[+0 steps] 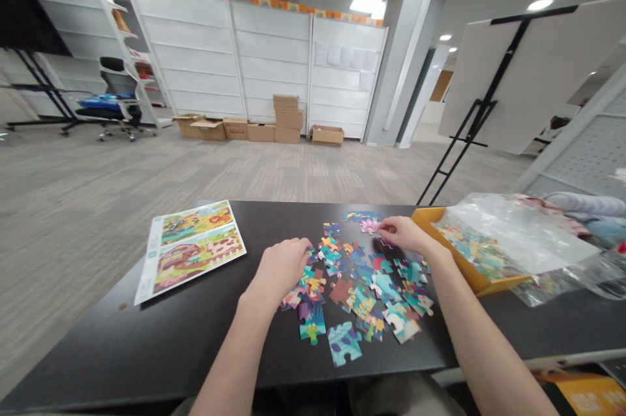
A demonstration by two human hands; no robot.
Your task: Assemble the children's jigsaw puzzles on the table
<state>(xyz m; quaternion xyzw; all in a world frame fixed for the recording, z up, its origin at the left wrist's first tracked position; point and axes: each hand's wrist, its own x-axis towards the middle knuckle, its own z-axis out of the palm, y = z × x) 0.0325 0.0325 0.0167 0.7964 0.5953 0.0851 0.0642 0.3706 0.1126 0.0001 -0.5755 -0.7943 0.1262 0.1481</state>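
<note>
Several loose jigsaw puzzle pieces (pixel 362 302) lie spread on the black table, mostly teal, blue, purple and orange. My left hand (pixel 286 263) is at their left edge, fingers curled down; what they hold, if anything, is hidden. At the far side my right hand (pixel 405 235) has its fingertips pinched together at a pink-purple puzzle piece (pixel 370 225). That piece lies against a joined blue strip of pieces (pixel 360 215). A single teal piece with leaf shapes (pixel 344 343) lies nearest the table's front edge.
A printed picture sheet (pixel 193 248) with farm and animal scenes lies on the left of the table (pixel 195 344). At the right stands a yellow box (pixel 462 266) holding more pieces, with clear plastic bags (pixel 518 233) over it. Cardboard boxes (pixel 288 119) line the far wall.
</note>
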